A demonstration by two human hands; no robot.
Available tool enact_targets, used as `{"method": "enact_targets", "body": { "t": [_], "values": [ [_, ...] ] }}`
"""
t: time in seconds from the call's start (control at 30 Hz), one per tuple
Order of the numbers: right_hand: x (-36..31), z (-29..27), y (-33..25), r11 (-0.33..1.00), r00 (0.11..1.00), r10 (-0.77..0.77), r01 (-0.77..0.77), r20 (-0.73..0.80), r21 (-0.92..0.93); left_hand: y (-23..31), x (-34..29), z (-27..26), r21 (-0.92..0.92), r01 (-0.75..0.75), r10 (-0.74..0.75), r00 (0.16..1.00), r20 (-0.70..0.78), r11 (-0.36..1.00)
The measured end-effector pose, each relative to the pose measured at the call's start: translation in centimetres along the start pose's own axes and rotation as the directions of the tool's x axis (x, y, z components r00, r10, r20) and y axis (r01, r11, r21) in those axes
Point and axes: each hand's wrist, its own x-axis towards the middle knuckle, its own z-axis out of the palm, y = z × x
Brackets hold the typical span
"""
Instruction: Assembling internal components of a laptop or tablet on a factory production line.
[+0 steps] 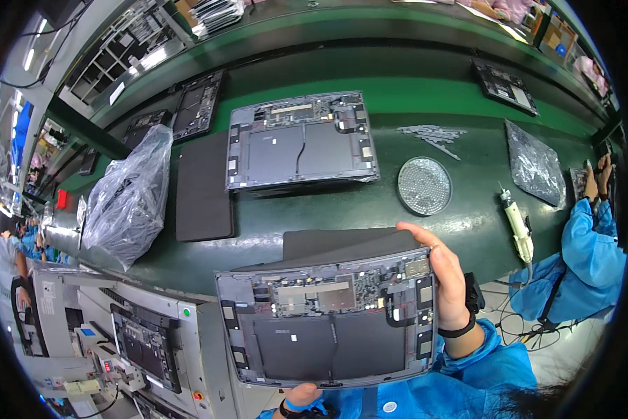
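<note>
An opened laptop base (pixel 328 342) is held tilted in front of me, its circuit board and dark battery pack facing up. My right hand (pixel 450 283) grips its right edge, with the fingers reaching behind the upper corner. At the lower edge my left hand (pixel 303 395) shows mostly its thumb; its other fingers are hidden under the base. Just behind the held base lies a dark foam pad (pixel 307 244). Farther back on the green bench, a second opened laptop base (pixel 272 153) rests on what looks like a stack.
Left on the bench are a black pad (pixel 203 188) and a clear plastic bag (pixel 129 199). To the right lie a round dish (pixel 424 186) of small pieces, grey strips (pixel 433 133), an electric screwdriver (pixel 518 227) and a silvery bag (pixel 535 164). A machine (pixel 188 335) stands lower left; a co-worker's blue sleeve (pixel 583 244) is at right.
</note>
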Motion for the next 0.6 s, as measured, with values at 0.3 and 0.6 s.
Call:
{"method": "enact_targets", "body": {
  "t": [0.3,0.6],
  "values": [
    [0.3,-0.2,0.5,0.995,0.997,-0.013,0.006,-0.081,-0.097,-0.4,-0.5,0.6,0.012,0.061,-0.061,0.998,-0.006,0.998],
    [0.0,0.1,0.1,0.997,0.993,0.028,-0.035,-0.114,-0.062,-0.5,-1.2,1.0,0.031,0.119,-0.118,0.993,-0.022,0.992]
  ]
}}
